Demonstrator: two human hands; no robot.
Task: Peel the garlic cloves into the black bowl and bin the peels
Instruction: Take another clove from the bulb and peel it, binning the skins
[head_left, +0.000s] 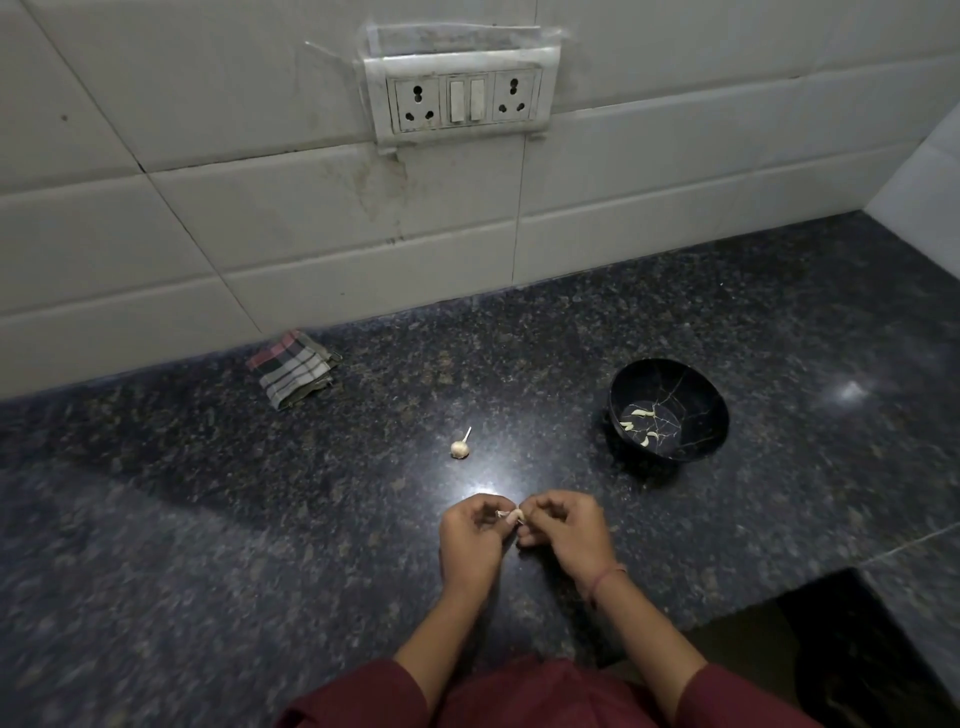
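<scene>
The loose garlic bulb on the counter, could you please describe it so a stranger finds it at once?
Start at the dark granite counter and find the black bowl. Left of it sits the garlic bulb, the only pale thing with a thin stalk.

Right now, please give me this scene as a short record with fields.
left hand: pinches the garlic clove
right hand: pinches the same clove
black bowl: on the counter, to the right beyond the hands
peeled cloves: a few, inside the bowl
garlic bulb: on the counter beyond the hands
cloth: folded, by the wall
</scene>
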